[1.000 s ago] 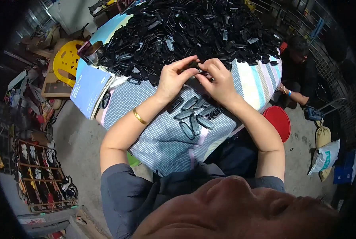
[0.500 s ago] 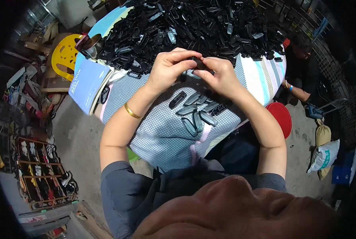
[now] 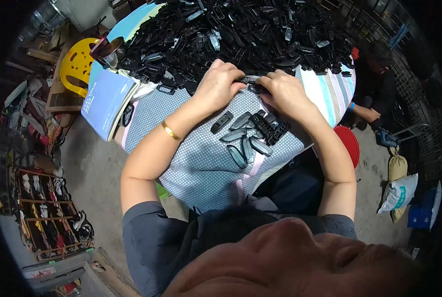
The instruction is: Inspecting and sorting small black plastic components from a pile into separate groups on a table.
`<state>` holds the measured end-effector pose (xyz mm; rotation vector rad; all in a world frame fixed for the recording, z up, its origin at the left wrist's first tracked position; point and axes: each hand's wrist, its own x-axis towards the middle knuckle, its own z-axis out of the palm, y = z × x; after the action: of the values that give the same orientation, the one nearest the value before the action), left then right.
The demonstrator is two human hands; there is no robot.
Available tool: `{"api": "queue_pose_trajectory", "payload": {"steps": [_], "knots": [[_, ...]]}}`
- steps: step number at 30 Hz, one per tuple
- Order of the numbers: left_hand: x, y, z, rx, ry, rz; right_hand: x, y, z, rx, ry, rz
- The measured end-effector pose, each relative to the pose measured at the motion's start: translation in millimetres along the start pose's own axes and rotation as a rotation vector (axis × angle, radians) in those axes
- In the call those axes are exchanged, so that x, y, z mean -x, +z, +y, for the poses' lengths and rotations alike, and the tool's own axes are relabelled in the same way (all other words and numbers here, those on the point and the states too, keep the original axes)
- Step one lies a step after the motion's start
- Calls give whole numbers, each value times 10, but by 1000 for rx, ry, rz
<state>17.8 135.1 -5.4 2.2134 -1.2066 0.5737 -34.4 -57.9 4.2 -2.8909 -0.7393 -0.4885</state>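
A large heap of small black plastic pieces (image 3: 231,39) covers the far part of the table. At its front edge, my left hand (image 3: 220,84) has thumb and index finger apart beside a grey-black oblong piece (image 3: 251,79). My right hand (image 3: 284,93) is curled at that piece's other end, its fingertips partly hidden; whether it grips the piece is unclear. Nearer me, on the dotted cloth (image 3: 191,158), lie several grey elongated shells (image 3: 237,155), a lone black oblong piece (image 3: 222,122) and a small cluster of black pieces (image 3: 268,127).
A blue booklet (image 3: 107,101) and a dark cup (image 3: 113,53) stand at the table's left edge, near a yellow plastic chair (image 3: 77,64). To the right are a red round stool or lid (image 3: 348,146), sacks (image 3: 400,192) and another person (image 3: 374,94) crouching. A rack (image 3: 50,213) stands lower left.
My hands have parted from around a dark piece at mid-table and lowered to the heap's front edge. Black pieces beside the grey shells now show more fully. The view has shifted slightly.
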Motion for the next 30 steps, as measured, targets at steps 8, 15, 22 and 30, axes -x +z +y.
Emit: {"api": "queue_pose_trajectory", "payload": {"steps": [8,15,22,30], "knots": [[-13,150,-60,-110,-150,-192,103,-22,100,-9,14,2],[-135,294,73,-180,72,-57,160,29,209,44,-54,63],[-209,408,60,-277,146,-41,115,196,205,123,69,210],[-225,255,19,214,-178,138,62,82,362,-279,166,576]]}}
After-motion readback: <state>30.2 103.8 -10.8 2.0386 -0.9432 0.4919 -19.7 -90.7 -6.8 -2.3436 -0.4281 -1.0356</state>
